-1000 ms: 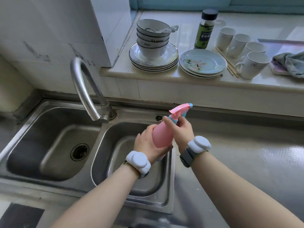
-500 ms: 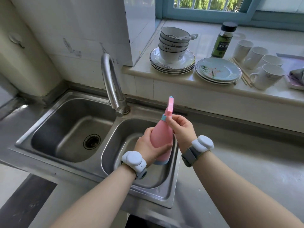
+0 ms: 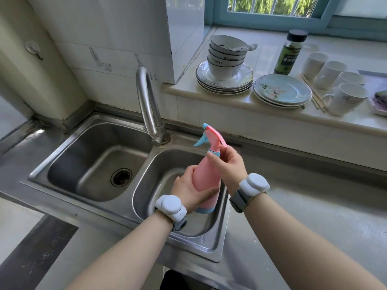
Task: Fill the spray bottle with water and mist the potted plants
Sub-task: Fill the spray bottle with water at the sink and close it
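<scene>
The pink spray bottle (image 3: 206,181) stands nearly upright in the air above the right basin (image 3: 217,245) of the steel sink, clear of its floor. The left hand (image 3: 187,190) wraps the lower body, its fingers (image 3: 207,194) curled round the front. The right hand (image 3: 231,164) sits at the neck, thumb and fingers (image 3: 212,159) clamped on the blue collar (image 3: 215,153) under the spray head (image 3: 213,136), whose nozzle points to ten o'clock. This looks like the grip for unscrewing the head; it is not off yet.

The faucet (image 3: 147,101) rises at ten o'clock from the bottle, and its spout seems to end near the divider between the basins, not over the bottle's mouth. No water can be seen running.

Risks, as I judge them:
- the loosened head may slip from the pinch and drop into the basin;
- the narrow neck, held off-centre under the stream, would send water down the sides, wetting the left-hand grip and the counter (image 3: 314,216) at three o'clock;
- a wet, heavier bottle may slide through the left hand.

No potted plants are in view.
</scene>
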The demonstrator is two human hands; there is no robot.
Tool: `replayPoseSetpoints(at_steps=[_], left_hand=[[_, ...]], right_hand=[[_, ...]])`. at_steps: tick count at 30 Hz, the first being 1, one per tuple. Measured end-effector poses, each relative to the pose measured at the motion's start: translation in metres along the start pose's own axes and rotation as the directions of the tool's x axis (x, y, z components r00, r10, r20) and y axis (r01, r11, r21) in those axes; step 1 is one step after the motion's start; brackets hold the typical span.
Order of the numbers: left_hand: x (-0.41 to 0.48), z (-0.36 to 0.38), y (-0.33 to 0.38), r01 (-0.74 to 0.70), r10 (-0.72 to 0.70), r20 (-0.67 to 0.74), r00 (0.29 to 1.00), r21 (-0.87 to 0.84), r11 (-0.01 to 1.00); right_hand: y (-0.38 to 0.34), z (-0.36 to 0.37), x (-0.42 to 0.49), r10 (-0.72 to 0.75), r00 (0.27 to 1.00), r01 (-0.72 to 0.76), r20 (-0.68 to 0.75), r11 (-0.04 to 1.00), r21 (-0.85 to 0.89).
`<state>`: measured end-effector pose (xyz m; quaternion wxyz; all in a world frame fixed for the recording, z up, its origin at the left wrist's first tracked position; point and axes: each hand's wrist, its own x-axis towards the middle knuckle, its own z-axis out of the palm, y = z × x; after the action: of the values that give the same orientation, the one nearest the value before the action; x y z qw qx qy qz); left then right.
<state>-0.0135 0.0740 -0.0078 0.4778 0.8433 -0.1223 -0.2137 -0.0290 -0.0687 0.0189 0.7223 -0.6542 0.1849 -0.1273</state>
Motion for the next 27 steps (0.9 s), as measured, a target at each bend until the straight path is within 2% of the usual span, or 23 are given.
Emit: replayPoseSetpoints(at_steps=[4,8,10,12,16,21,25,27], left_hand=[[0.004,-0.001,-0.002,0.014,-0.014,0.014,1.0,-0.013,1.0],[0.007,0.0,-0.003,0.017,-0.018,0.033,0.999,0.01,1.0],[0.008,0.002,-0.002,0.02,-0.021,0.031,0.999,0.016,1.0],[0.009,0.003,-0.002,0.018,-0.018,0.029,0.999,0.019,1.0],[0.01,0.006,-0.001,-0.001,-0.001,0.042,0.999,0.036,0.999],[0.013,0.008,0.001,-0.001,-0.002,0.045,0.999,0.057,0.998],[0.013,0.007,0.003,-0.008,0.003,0.07,0.998,0.073,0.997],[0.012,0.008,0.004,-0.001,-0.004,0.07,0.998,0.073,0.997]], right_hand=[[-0.004,0.002,0.001,0.021,0.998,-0.026,0.063,0.997,0.07],[-0.003,-0.002,0.003,-0.036,0.999,0.036,-0.007,0.999,-0.032],[-0.002,-0.005,0.004,-0.027,1.0,0.028,-0.011,0.999,0.043],[-0.002,-0.006,0.004,-0.008,0.999,0.002,0.042,0.992,0.125],[-0.001,-0.01,0.005,-0.018,1.0,0.018,0.017,1.0,0.019],[-0.001,-0.013,0.008,-0.018,1.0,0.016,0.024,0.996,0.087],[-0.002,-0.014,0.008,-0.054,0.998,0.055,0.018,0.998,-0.032],[-0.001,-0.014,0.009,-0.058,0.998,0.058,0.008,0.998,-0.008]])
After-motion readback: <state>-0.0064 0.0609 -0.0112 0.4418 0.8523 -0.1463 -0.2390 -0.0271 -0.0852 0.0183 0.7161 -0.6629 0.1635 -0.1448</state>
